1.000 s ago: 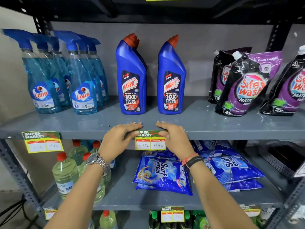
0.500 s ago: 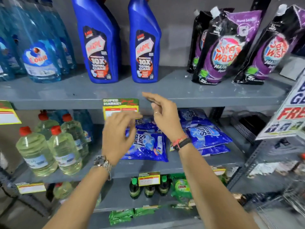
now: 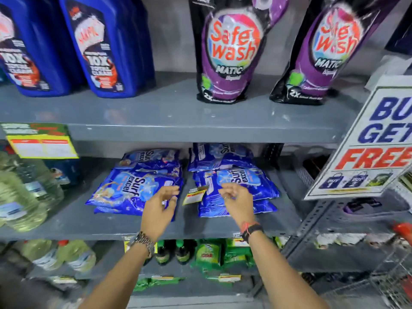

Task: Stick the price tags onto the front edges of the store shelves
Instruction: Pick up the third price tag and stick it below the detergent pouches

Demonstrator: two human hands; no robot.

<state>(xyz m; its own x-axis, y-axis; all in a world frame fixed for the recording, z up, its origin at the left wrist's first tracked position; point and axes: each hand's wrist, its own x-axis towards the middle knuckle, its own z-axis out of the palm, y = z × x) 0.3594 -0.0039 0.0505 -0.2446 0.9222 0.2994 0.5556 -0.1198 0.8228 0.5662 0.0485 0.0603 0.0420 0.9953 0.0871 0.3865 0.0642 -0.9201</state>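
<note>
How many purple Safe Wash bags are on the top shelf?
2. One Safe Wash pouch stands mid-shelf, the other Safe Wash pouch to its right. More may hide behind or beyond the frame.

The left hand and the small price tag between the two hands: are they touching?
Apart. In the head view, dark shelf shows between the left hand fingertips and the price tag.

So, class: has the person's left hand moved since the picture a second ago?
Yes. The left hand has left the upper shelf edge, where it pressed a price tag, and dropped to the Surf Excel packets below.
</note>
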